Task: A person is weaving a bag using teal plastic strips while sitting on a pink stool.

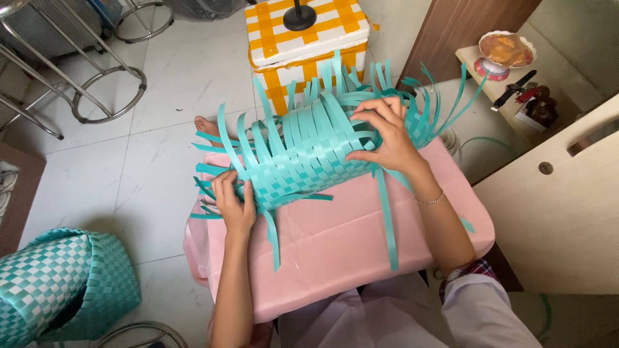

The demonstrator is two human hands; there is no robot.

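A half-woven teal basket (309,151) of flat plastic strips lies on its side on a pink covered surface (342,251) over my lap. Loose strip ends fan out from both of its ends. My left hand (233,200) grips the basket's near left corner, fingers curled over the weave. My right hand (385,135) presses on the right part of the basket, fingertips pinching strips near the loose ends. One long strip (387,219) hangs down over the pink cover.
A finished teal and white woven basket (61,283) sits on the floor at lower left. A yellow-taped white box (306,38) stands behind the work. Metal stool legs (97,84) are at upper left. A wooden cabinet (561,206) is on the right, with a shelf of small items (509,58).
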